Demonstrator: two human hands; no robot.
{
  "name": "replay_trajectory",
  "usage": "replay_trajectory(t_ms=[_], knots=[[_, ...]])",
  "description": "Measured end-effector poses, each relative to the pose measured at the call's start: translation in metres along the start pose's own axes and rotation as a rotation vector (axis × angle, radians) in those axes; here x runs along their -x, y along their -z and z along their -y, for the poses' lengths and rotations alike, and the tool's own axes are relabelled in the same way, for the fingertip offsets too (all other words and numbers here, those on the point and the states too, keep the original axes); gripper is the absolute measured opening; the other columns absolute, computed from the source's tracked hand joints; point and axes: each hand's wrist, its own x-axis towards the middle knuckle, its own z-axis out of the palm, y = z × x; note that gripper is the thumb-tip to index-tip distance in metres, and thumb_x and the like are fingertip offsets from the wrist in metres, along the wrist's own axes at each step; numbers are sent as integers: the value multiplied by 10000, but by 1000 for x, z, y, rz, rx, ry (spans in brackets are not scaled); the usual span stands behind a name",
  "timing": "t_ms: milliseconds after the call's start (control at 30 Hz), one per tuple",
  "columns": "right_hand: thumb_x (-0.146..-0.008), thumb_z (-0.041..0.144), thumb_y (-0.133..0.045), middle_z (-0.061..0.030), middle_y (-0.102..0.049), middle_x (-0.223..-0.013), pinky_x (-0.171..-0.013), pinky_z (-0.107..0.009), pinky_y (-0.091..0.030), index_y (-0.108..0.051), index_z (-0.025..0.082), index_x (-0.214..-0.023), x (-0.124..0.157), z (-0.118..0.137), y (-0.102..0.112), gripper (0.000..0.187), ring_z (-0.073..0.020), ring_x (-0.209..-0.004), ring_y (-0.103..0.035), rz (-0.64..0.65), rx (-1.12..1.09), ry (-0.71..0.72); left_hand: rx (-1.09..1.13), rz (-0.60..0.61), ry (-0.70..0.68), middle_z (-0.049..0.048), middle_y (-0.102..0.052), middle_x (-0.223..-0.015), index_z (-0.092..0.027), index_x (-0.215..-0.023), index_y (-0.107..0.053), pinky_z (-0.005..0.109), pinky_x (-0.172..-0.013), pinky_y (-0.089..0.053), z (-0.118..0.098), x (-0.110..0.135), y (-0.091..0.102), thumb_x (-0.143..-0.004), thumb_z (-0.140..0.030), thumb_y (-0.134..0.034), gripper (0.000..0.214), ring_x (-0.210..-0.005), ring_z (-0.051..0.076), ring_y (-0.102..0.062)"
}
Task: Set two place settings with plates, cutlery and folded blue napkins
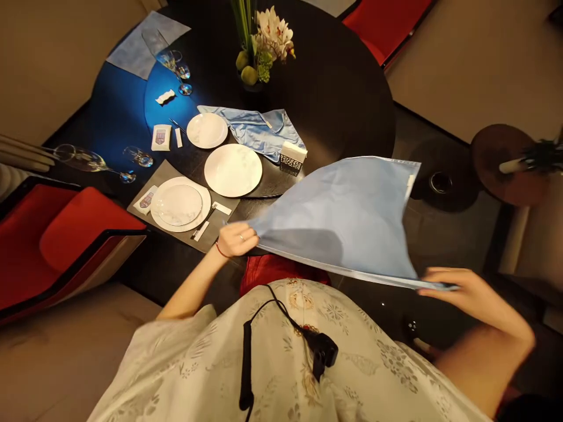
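Item: pale blue cloth [338, 223], pinched at its edge by my left hand [235, 239] and right hand [466, 293], spread above the bench [334, 99]; stacked white plates [180, 205] sit on a grey mat [165, 179], another white plate [233, 170] lacks one.

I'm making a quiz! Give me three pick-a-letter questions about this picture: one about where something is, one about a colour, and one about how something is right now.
1. Where are the white orchids? A on the black round table; B on a red chair; C on the floor.
2. What colour is the bracelet on the left hand? A green; B red; C blue.
3. How is the light-blue cloth? A folded on a plate; B on the floor; C held up.

1: A, they stand at the table's far side.
2: B, the thin wrist band shows red.
3: C, the left hand and right hand hold its edges.
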Motion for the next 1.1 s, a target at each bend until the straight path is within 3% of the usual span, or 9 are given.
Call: replay_trajectory(t_ms=[100, 200, 367, 433, 500, 600, 767, 900, 1100], knots=[[-702, 769, -761, -65, -615, -646, -551, -356, -433, -708, 256, -599, -29, -30, -29, 526, -199, -584, -561, 487, -77, -83, 76, 113, 263, 83, -636, -766, -237, -736, -630, 348, -727, -445, -5, 26, -86, -1007, -343, -445, 345, -776, 210, -582], [-662, 822, -732, -22, -599, -637, -606, -320, -424, -701, 217, -608, -77, -53, -44, 608, -177, -613, -531, 657, -65, -150, 118, 194, 448, 94, -664, -798, -210, -741, -651, 379, -841, -436, -8, 49, -156, -951, -291, -543, 250, -859, 235, -604], [-610, 755, -792, 12, -565, -595, -606, -260, -372, -661, 169, -587, -176, -70, -46, 601, -135, -608, -472, 918, -36, -89, 105, 182, 784, 89, -744, -890, -217, -798, -742, 413, -960, -431, -22, 96, -213, -869, -288, -674, 122, -957, 263, -622], [-626, 736, -780, 13, -582, -617, -617, -252, -371, -672, 161, -627, -225, -72, -66, 584, -133, -623, -475, 917, -40, 13, 99, 124, 929, 92, -755, -911, -217, -799, -757, 415, -969, -441, -30, 115, -220, -861, -308, -681, 134, -987, 277, -628], [-650, 704, -764, 14, -598, -647, -645, -249, -373, -680, 160, -675, -274, -71, -109, 551, -135, -654, -480, 827, -40, 111, 85, 40, 1086, 105, -757, -924, -204, -793, -758, 416, -965, -462, -38, 132, -224, -847, -288, -675, 130, -1014, 293, -634], [-736, 558, -740, 34, -520, -585, -670, -253, -350, -550, 189, -572, -331, -64, -205, 447, -133, -664, -436, 596, 34, 161, 93, -137, 1308, 107, -754, -1013, -190, -800, -743, 417, -980, -495, -47, 154, -228, -813, -235, -655, 100, -1062, 302, -642], [-866, 292, -619, 25, -519, -583, -753, -259, -367, -424, 214, -528, -364, -38, -344, 398, -140, -698, -435, 543, 126, 156, 213, -385, 1580, 110, -723, -1120, -174, -777, -707, 414, -967, -528, -56, 179, -232, -715, -192, -693, 67, -1058, 283, -670], [-894, 256, -608, -57, -683, -794, -847, -282, -394, -573, 195, -648, -367, -29, -386, 255, -179, -821, -533, 380, 144, 60, 447, -482, 1733, 43, -682, -749, -162, -684, -664, 330, -752, -533, -67, 196, -225, -613, -280, -798, 192, -748, 210, -654], [-898, 250, -606, -153, -679, -1135, -956, -301, -393, -682, 153, -907, -361, -34, -399, 124, -221, -1015, -553, 147, 46, -104, 776, -482, 1687, -7, -597, -582, -174, -597, -592, 232, -534, -391, -97, 204, -199, -358, -609, -909, 589, -585, 137, -529]])
